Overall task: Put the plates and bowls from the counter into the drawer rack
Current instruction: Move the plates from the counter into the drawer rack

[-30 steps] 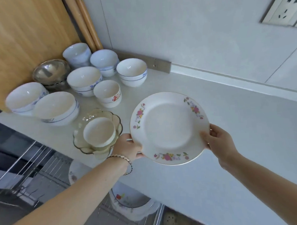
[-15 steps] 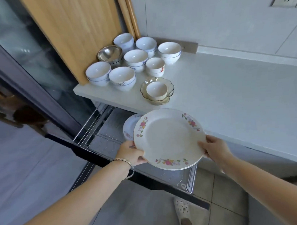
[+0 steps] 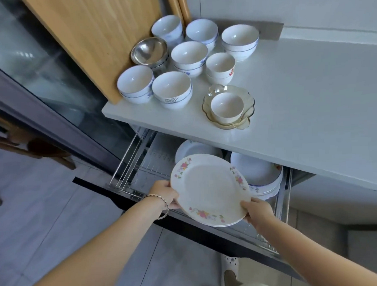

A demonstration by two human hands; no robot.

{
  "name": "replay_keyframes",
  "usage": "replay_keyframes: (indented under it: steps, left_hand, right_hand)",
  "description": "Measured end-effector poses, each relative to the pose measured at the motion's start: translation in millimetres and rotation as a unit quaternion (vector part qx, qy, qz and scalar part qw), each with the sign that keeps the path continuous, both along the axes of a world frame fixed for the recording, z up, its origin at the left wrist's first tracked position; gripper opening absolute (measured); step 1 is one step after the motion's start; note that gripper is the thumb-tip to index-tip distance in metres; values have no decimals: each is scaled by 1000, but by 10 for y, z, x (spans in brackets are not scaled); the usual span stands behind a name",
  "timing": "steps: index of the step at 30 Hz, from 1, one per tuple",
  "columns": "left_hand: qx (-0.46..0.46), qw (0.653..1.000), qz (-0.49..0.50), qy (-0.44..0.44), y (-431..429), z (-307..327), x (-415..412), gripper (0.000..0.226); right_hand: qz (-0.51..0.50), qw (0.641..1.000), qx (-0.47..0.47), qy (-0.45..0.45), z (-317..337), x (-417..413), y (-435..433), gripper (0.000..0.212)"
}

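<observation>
Counter (image 3: pixel 311 107) above; drawer rack (image 3: pixel 128 165) pulled out below its front edge.

On counter: bowls (image 3: pixel 189 54) grouped at far left, beside the board (image 3: pixel 96 38) that leans along the left side. Metal bowl (image 3: pixel 149 50) at the group's left, just beside the board. Dish (image 3: pixel 247 110) right of the group, nearest the front edge — small bowl (image 3: pixel 227 105) sits in it.

In rack: one plate (image 3: pixel 194 149) back left, plate stack (image 3: pixel 258 172) to the right, both partly under the counter.

Held plate (image 3: pixel 209 189) over the rack, in front of both — left hand (image 3: pixel 164 193) at its left rim, right hand (image 3: pixel 257 211) at its near right rim.
</observation>
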State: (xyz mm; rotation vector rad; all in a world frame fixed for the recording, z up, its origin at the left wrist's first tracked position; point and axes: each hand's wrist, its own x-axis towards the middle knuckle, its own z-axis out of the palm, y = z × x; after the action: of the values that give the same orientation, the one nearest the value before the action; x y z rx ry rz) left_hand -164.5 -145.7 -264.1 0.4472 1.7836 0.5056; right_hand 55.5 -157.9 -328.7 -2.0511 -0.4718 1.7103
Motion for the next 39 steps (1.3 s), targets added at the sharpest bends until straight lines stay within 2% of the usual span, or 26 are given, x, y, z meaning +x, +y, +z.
replay_keyframes:
  steps: [5,12,20,26,31,34,39]
  left_hand:
    - [-43,999,-21,-3,349,-348,-432,36]
    - [-86,993,-78,-23,843,-1021,-917,42]
    - [-41,988,-146,-10,1289,-1921,-1166,46]
    - [-19,989,-145,0,1661,-2424,-1180,50]
    - [3,981,-190,42,1831,-2645,-1154,46]
    - [18,974,-214,77,1872,-2799,-1127,44]
    - [66,939,-283,182,1901,-2924,-1111,36]
  right_hand:
    - [-12,1000,-13,-16,-186,-431,262,23]
    - [-78,994,-44,-62,-727,-952,478,30]
    - [-181,979,-21,-89,-1416,-1356,678,37]
    - [-191,976,28,-105,-1864,-1371,971,20]
    - [-207,967,51,-137,-2152,-1396,1058,28]
    - [-194,963,64,-175,-2210,-1437,1088,6]
    - [-169,954,60,-240,-2304,-1466,1121,33]
